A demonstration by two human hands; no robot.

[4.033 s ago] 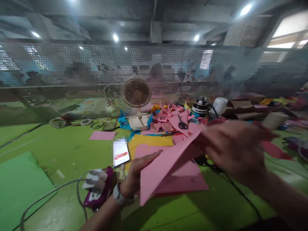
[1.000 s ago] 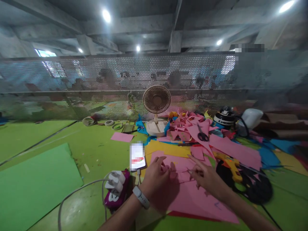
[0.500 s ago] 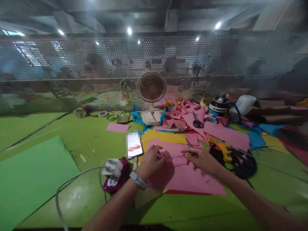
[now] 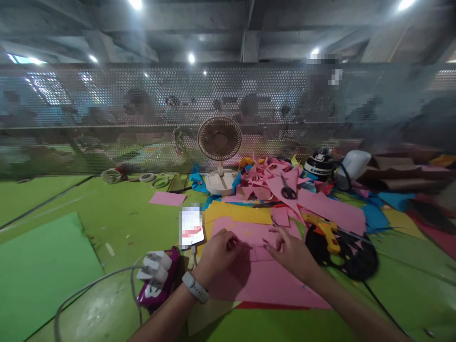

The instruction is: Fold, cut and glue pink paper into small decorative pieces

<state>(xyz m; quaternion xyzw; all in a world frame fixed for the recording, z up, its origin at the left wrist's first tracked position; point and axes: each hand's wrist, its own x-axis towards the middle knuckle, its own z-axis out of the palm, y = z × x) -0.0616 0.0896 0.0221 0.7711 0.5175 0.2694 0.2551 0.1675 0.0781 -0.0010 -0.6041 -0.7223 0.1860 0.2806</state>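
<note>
Both my hands rest on a stack of pink paper sheets lying on the green table. My left hand, with a watch on its wrist, has its fingers curled and presses on a small pink paper piece. My right hand lies on the same piece from the right, fingers stretched out over it. A phone with a lit screen lies just left of my left hand.
A purple power strip with white plugs and its cable lie at the front left. A small fan stands at the back, beside a heap of pink scraps with scissors. A yellow glue gun lies right of my hands. A green sheet covers the left.
Four seconds ago both hands held a large pink sheet lifted off the table. Since then the sheet lies flat and my hands have closed in on a small pink piece.
</note>
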